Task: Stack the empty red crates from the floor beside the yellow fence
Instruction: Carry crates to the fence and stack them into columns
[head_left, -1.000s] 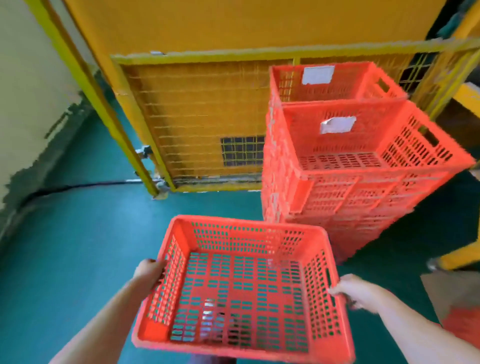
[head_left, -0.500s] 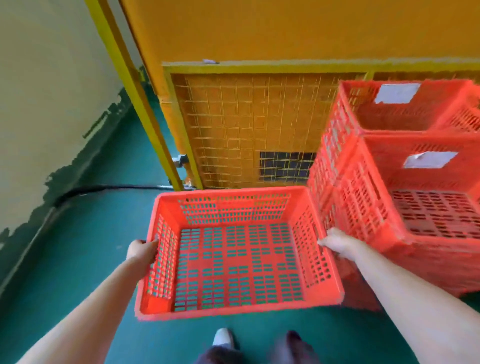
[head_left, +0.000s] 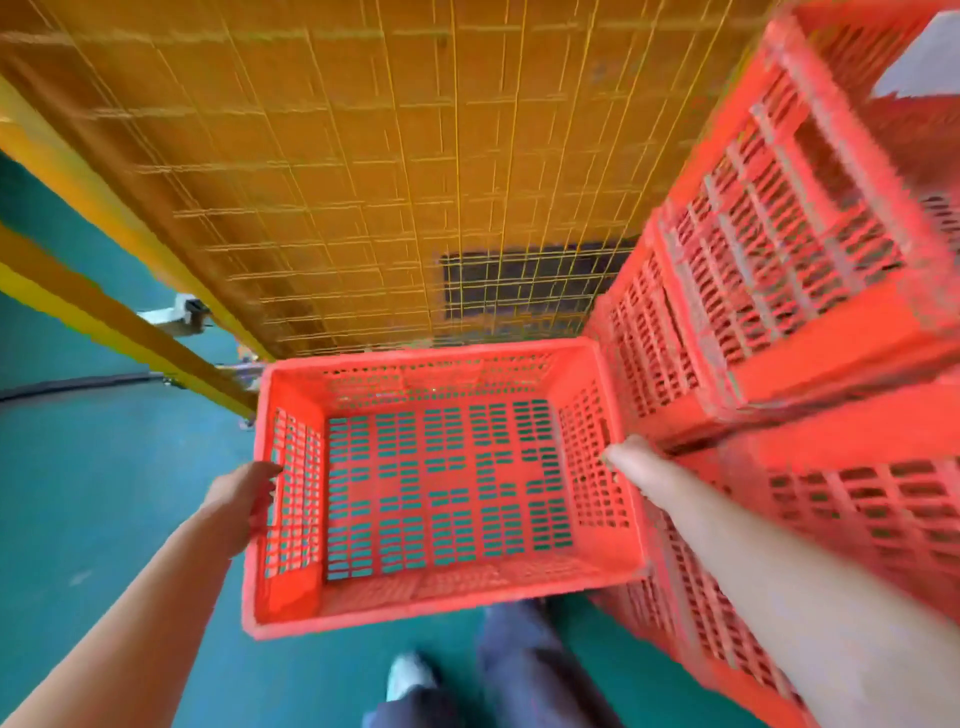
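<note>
An empty red crate (head_left: 441, 488) with a slotted floor hangs low over the green floor, close to the yellow mesh fence (head_left: 363, 182). My left hand (head_left: 241, 499) grips its left wall, fingers curled over the rim. My right hand (head_left: 631, 460) holds the right wall, squeezed between the crate and the tall stacks of red crates (head_left: 779, 312) on the right; its fingers are mostly hidden. The carried crate's right side sits against the stack.
A yellow post (head_left: 119, 322) slants down at the left, with a black cable (head_left: 78, 384) on the green floor (head_left: 104, 493) behind it. My legs and a white shoe (head_left: 410, 678) show below the crate. A white label (head_left: 919, 67) sits inside the top stacked crate.
I have stepped closer to the fence and leaned down. The crate in both hands has moved forward and lower, to beside the stack on the right.
</note>
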